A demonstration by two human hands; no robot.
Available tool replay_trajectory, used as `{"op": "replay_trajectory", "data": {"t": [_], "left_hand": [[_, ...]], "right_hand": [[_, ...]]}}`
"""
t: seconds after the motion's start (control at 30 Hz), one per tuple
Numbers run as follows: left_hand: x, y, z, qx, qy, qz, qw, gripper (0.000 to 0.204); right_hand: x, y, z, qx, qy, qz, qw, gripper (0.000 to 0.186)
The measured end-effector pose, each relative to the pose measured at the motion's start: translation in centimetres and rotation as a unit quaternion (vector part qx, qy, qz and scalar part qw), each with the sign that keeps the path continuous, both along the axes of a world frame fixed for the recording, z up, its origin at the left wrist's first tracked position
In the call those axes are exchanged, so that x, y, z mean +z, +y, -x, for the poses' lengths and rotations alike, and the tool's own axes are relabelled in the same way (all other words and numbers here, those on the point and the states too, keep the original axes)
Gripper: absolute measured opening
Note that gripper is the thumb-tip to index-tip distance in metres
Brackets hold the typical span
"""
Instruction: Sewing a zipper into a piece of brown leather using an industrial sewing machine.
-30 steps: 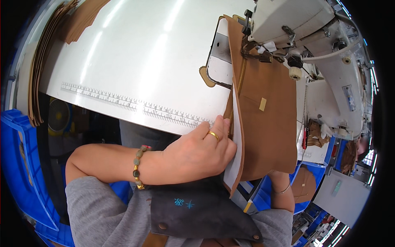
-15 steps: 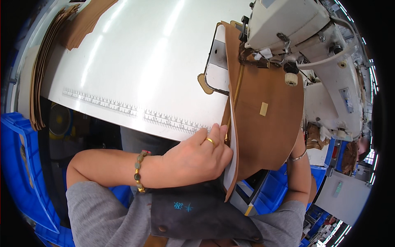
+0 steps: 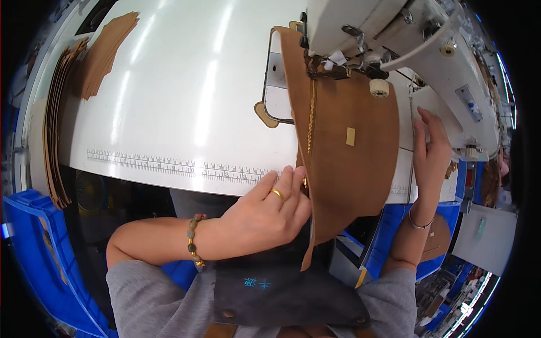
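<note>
A large brown leather piece point(image 3: 360, 169) lies under the head of a white sewing machine point(image 3: 360, 34). A gold-toothed zipper point(image 3: 312, 112) runs along its left part, up toward the machine's presser area. My left hand point(image 3: 276, 208), with a ring on one finger, pinches the near left edge of the leather at the zipper's lower end; the fingertips are partly hidden behind the fold. To the right of the leather, apart from it, my right hand point(image 3: 433, 138) is raised beside the machine with its fingers stretched out and nothing in them. A small pale tab point(image 3: 350, 136) sits on the leather.
The white table point(image 3: 169, 112) has a printed ruler point(image 3: 174, 163) along its near edge. Stacked brown pieces point(image 3: 107, 56) lie far left, with more hanging strips point(image 3: 56, 124) beside them. Blue bins point(image 3: 45, 259) stand below left; another brown piece point(image 3: 437, 241) is below my right forearm.
My right hand has come out from under the leather's right edge and moved up beside the machine, fingers extended. My left hand keeps its pinch. The whole view has shifted slightly.
</note>
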State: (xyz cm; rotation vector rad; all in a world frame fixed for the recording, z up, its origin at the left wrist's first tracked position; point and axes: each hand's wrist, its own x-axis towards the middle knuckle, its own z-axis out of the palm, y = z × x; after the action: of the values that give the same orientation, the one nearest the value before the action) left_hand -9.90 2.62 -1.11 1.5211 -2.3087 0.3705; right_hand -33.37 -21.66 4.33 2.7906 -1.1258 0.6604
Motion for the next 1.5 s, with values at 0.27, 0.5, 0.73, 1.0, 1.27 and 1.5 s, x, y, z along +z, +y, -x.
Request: {"op": "replay_trajectory", "data": {"t": [0.27, 0.5, 0.73, 1.0, 1.27, 1.5], "left_hand": [[-0.3, 1.5, -0.3, -0.01, 0.032, -0.051, 0.998, 0.037], [-0.1, 3.1, -2.3, 0.01, 0.081, -0.101, 0.992, 0.037], [2.5, -0.2, -5.0, 0.119, 0.179, -0.038, 0.976, 0.031], [1.4, -4.1, -3.8, 0.075, 0.104, -0.154, 0.98, 0.077], [1.0, -4.2, -4.2, 0.064, 0.148, -0.152, 0.975, 0.091], [1.3, -4.4, -3.9, 0.059, 0.173, -0.166, 0.969, 0.099]], "right_hand": [[-4.2, 12.5, -3.5, 0.265, -0.006, -0.176, 0.948, 0.049], [-4.6, 13.8, -3.1, 0.258, 0.017, -0.102, 0.96, 0.061], [-5.1, 13.5, -2.4, 0.287, 0.018, -0.109, 0.952, 0.059], [-3.6, 11.0, -3.0, 0.328, 0.013, -0.133, 0.935, 0.057], [-5.0, 6.2, -6.3, 0.267, -0.005, -0.073, 0.961, 0.066], [-5.1, 5.9, -6.3, 0.287, 0.01, -0.035, 0.957, 0.069]]}}
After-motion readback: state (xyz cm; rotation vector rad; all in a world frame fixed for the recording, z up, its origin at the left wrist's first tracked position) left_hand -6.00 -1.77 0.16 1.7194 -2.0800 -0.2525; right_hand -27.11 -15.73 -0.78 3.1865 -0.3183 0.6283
